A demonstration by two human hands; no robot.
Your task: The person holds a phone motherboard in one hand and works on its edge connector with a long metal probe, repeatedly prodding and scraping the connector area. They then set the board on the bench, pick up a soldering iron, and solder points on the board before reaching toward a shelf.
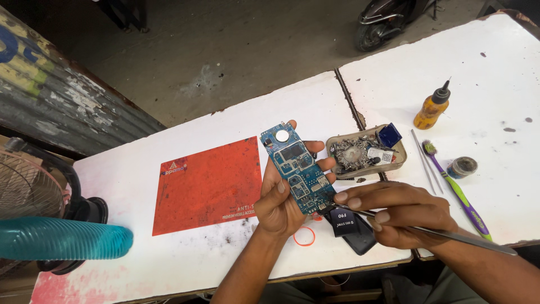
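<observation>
Above the white table (pixel 185 264), left hand (pixel 281 205) fingers clamp a circuit board (pixel 298 169); right hand (pixel 402 217) pinches tweezers (pixel 450 235).

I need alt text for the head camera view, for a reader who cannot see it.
A left hand holds a blue circuit board upright over a white table, while the right hand touches metal tweezers to its lower edge. A red mat lies left; a tray of small parts, glue bottle and toothbrush lie right.
</observation>
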